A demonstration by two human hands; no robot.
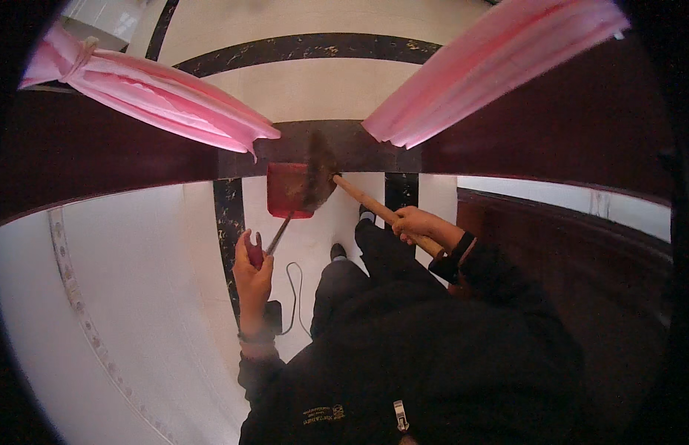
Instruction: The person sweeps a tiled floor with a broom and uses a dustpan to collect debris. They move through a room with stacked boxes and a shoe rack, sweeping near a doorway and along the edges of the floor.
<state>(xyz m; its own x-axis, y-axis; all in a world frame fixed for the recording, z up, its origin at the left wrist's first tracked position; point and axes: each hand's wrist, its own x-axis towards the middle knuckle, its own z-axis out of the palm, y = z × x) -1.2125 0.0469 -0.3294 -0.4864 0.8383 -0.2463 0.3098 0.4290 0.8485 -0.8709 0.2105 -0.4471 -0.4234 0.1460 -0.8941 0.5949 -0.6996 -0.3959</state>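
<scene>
My left hand (253,275) grips the handle (278,236) of a red dustpan (283,192), which is at the dark threshold strip of a doorway. In my right hand (421,223) is the wooden handle (366,201) of a broom. The broom's dark bristle head (320,172) is blurred and lies over the right part of the dustpan, hiding some of it. Some brownish matter seems to be in the pan, too unclear to tell what.
Pink curtains hang at the left (166,103) and right (489,72) of the doorway. Dark door frame panels (110,133) flank it. Black patterned bands (228,222) cross the pale tiled floor (316,89). A thin cord (293,295) hangs near my left wrist. A dark wooden piece (544,239) stands at right.
</scene>
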